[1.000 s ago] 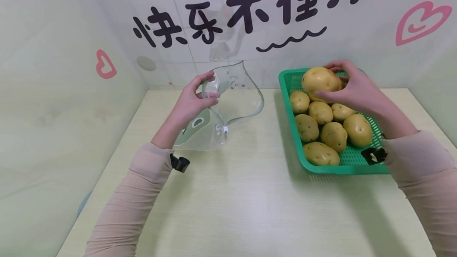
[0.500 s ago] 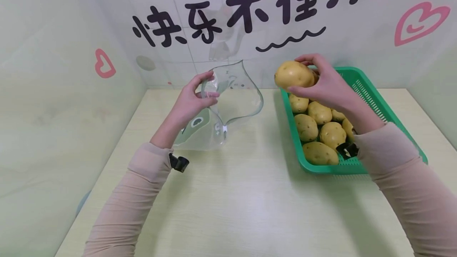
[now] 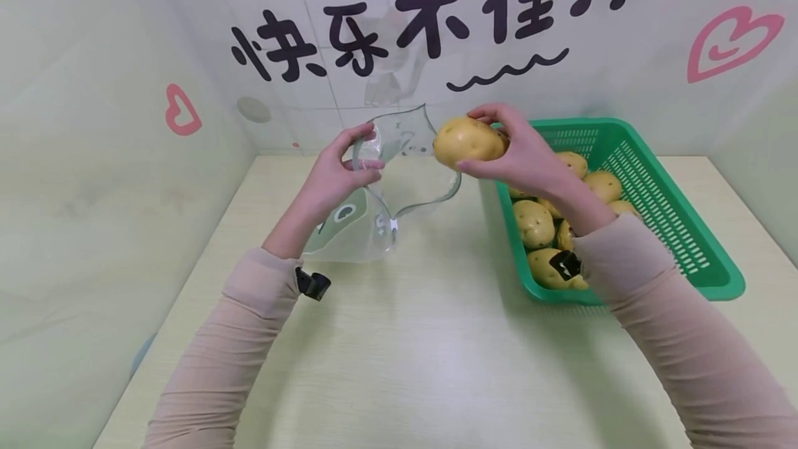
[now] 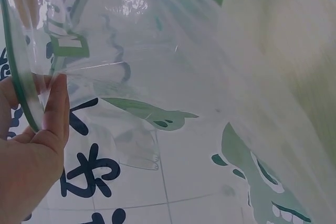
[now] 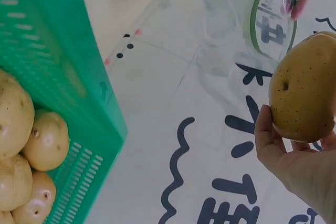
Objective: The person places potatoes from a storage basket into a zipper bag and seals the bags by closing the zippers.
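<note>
My left hand (image 3: 346, 168) grips the near-left rim of a clear plastic bag (image 3: 414, 179), whose mouth gapes toward the right. Green cartoon prints mark the bag, seen closely in the left wrist view, where the fingers (image 4: 55, 111) pinch its green-edged rim. In my right hand (image 3: 520, 151) is a large yellow potato (image 3: 467, 141), held by thumb and fingers in the air at the bag's right edge. The right wrist view shows this potato (image 5: 304, 87) close up, with the bag's mouth (image 5: 255, 19) beyond it.
A green plastic basket (image 3: 698, 227) on the right of the table (image 3: 424, 338) holds several potatoes (image 3: 534, 224); my right forearm passes over it. Behind stands a white wall covering (image 3: 399, 26) with black lettering and pink hearts.
My right hand has carried the potato left, from above the basket to beside the bag's mouth. The left hand and the bag stay in place.
</note>
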The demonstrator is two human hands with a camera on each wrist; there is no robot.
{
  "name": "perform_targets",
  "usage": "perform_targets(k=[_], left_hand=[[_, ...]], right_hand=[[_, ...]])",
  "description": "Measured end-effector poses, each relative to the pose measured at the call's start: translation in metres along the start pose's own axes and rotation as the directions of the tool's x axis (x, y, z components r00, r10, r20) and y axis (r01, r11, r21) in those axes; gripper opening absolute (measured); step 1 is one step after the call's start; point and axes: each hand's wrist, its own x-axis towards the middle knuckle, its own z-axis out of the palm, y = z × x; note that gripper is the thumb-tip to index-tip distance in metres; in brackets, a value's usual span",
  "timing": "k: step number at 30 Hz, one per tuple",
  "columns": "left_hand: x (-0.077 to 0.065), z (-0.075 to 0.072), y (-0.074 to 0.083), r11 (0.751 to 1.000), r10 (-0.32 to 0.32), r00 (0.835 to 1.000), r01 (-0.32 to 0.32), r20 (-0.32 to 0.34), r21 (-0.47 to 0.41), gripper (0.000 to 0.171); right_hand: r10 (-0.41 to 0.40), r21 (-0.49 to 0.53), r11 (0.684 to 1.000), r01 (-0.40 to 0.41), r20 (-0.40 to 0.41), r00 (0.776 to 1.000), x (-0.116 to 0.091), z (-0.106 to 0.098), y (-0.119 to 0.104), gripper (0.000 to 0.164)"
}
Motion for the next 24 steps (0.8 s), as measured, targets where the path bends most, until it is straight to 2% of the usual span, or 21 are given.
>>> perform_targets(k=[10, 24], left_hand=[[0.002, 0.003, 0.002, 1.0, -0.002, 1.0, 0.001, 0.007, 0.014, 0.073], [0.001, 0.007, 0.006, 1.0, 0.011, 1.0, -0.011, 0.016, -0.005, 0.074]], right_hand=[[-0.024, 0.001, 1.0, 0.024, 0.041, 0.999, 0.011, 0.02, -0.002, 0.07], [-0.03, -0.088, 0.995, 0.034, 0.052, 0.998, 0.017, 0.034, -0.001, 0.074]])
